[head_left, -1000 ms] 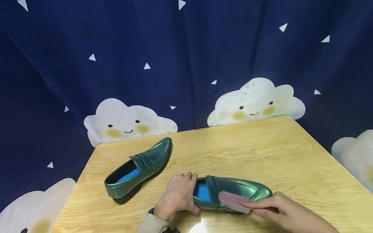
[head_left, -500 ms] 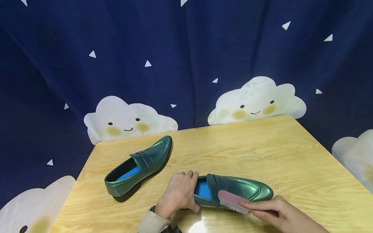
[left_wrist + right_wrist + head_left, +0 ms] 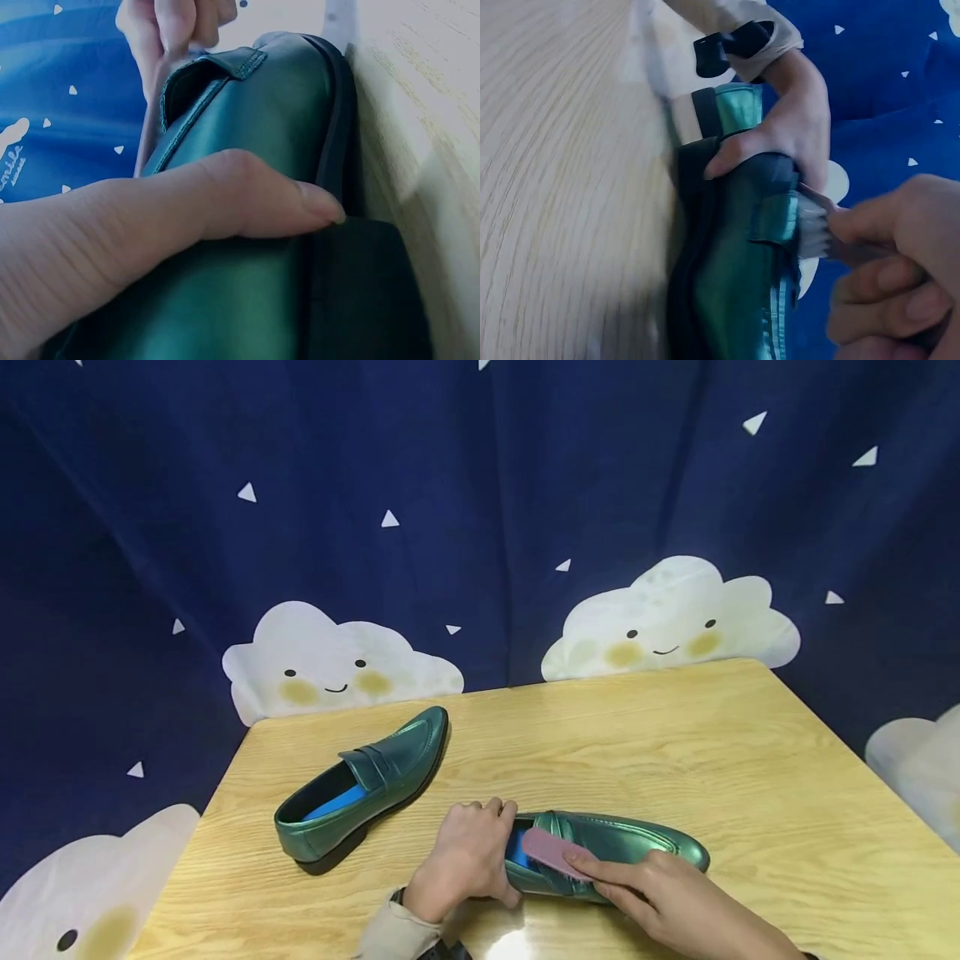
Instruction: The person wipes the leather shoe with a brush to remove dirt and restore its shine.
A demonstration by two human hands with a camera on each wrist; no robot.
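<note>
A shiny green loafer [image 3: 637, 843] with a blue insole lies on its sole at the table's front, toe pointing right. My left hand [image 3: 468, 852] grips it around the heel end; in the left wrist view the thumb [image 3: 240, 195] presses along its side, down to the sole edge. My right hand [image 3: 660, 893] pinches a pink-backed brush [image 3: 551, 852] between thumb and fingers. Its pale bristles [image 3: 811, 225] touch the loafer by the strap in the right wrist view. The brush covers part of the shoe opening in the head view.
A matching green loafer [image 3: 367, 785] stands farther back on the left of the wooden table [image 3: 600, 735], toe pointing to the back right. Behind the table hangs a dark blue curtain [image 3: 480, 527] printed with white clouds and triangles.
My right hand has moved the brush left along the loafer, from its front side to the strap and opening. The left hand keeps its grip on the heel end.
</note>
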